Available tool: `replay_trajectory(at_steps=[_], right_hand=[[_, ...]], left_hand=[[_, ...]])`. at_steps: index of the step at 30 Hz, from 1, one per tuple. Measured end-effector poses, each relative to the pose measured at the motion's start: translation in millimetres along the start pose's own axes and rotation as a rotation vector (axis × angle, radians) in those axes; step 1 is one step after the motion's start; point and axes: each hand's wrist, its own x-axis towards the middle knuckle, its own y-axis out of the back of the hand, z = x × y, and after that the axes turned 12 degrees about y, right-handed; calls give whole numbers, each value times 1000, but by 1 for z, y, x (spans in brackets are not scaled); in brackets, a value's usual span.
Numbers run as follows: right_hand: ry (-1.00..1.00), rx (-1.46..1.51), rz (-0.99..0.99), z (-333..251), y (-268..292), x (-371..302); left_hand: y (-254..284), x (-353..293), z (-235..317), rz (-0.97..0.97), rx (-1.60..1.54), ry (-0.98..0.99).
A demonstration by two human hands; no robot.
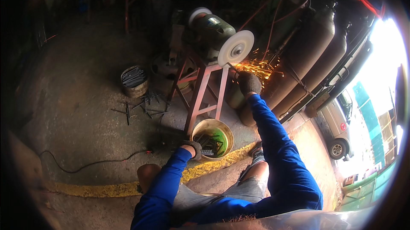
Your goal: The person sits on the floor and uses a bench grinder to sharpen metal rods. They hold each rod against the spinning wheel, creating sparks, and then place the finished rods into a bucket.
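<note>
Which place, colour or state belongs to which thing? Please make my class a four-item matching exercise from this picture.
Things:
1. Right hand
2. Left hand
3. Car
4. Stand

Descriptions:
A. Reddish
B. Beside the nearest bucket
C. Holding a metal piece near orange sparks
D. Outside, at the right

Pairs: 1-C, 2-B, 3-D, 4-A

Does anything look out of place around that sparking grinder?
Yes: loose dark rods lie scattered at odd angles on the floor beside the farther bucket. Similar rods sit bundled inside it, so these look spilled.
</note>
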Motion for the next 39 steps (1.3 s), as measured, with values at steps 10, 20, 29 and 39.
replay_trajectory(at_steps=[10, 20, 29, 39], right_hand=[[8, -86, -68, -4, 6, 1], [103, 644, -7, -6, -34, -56], [259, 1055, 8, -42, -33, -221], [-50, 1310, -94, -18, -34, -220]], left_hand=[[14, -11, 5, -35, 27, -5], [-26, -10, -21, 164, -238, 65], [-32, -32, -29, 2, -177, 93], [-49, -23, -25, 42, -296, 53]])
